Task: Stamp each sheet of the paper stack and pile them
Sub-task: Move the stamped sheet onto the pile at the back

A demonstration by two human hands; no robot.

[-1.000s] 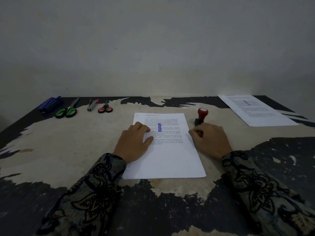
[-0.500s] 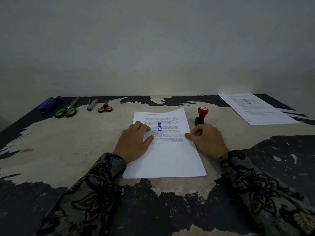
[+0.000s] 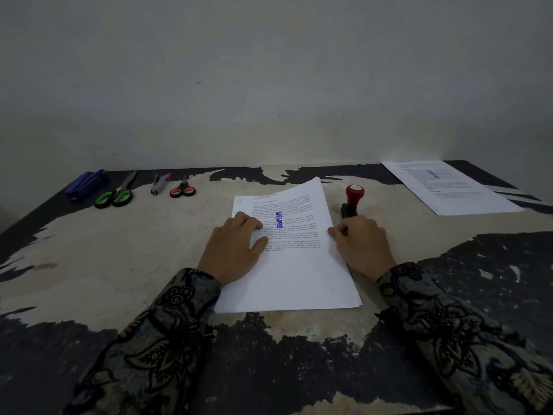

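Two hands: both on the paper stack (image 3: 299,283), which lies in the middle of the table (image 3: 125,259), just in front of the person.
Top sheet (image 3: 294,205): printed text with a blue stamp mark (image 3: 279,220) reading "APPROVED" running lengthwise; its far right corner is lifted off the sheets below.
Left hand (image 3: 233,250): lies flat on the left half of the stack, fingers relaxed and spread, pressing the paper down.
Right hand (image 3: 363,245): at the right edge of the stack, fingers curled, thumb and forefinger pinching the edge of the top sheet.
Stamp (image 3: 351,202): red knob on a dark base, standing upright on the table just beyond the right hand, beside the stack's right edge; no hand holds it.
Stamped pile (image 3: 449,190): printed sheet with a blue mark, lying flat at the table's far right corner, well apart from the stack.
Sleeves (image 3: 155,348): dark patterned fabric on both forearms.
Far left edge: a blue object (image 3: 85,182), green-handled scissors (image 3: 116,194), a stapler (image 3: 160,184) and small red-handled scissors (image 3: 182,190), in a row.
Table surface: dark coating, worn away to pale patches.
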